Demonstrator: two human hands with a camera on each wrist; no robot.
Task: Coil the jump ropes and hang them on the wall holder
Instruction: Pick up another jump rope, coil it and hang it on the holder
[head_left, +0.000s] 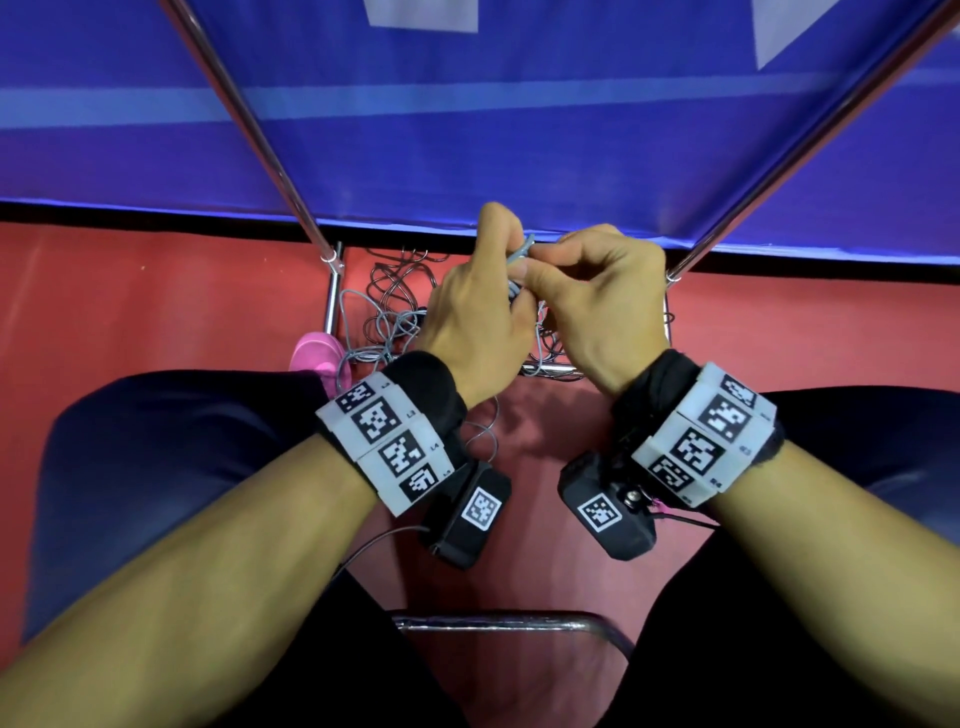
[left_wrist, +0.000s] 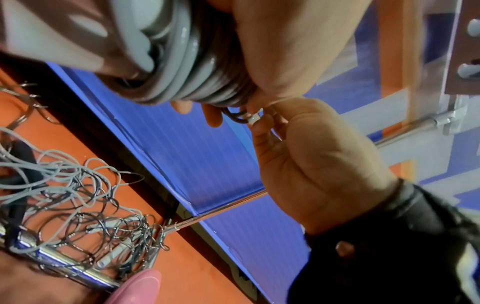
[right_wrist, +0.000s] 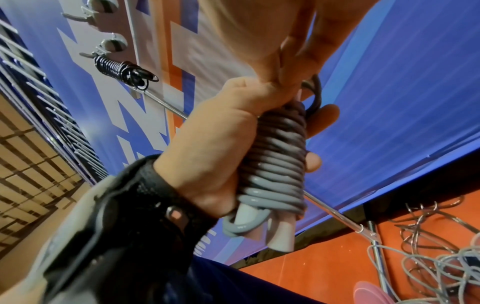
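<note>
Red floor (head_left: 156, 322), seen from above. Lying directly on it, a loose tangle of grey and dark jump ropes (head_left: 387, 314), draped across the base of a chrome frame (head_left: 332, 296). Just beside the frame, a pink object (head_left: 313, 353).

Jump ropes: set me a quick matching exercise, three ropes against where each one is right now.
Ropes:
1. grey coiled rope
2. black coiled rope
3. loose ropes

Places:
a. hanging from the wall hook
b. tangled at the metal frame
c. gripped in the left hand

Pairs: 1-c, 2-a, 3-b
</note>
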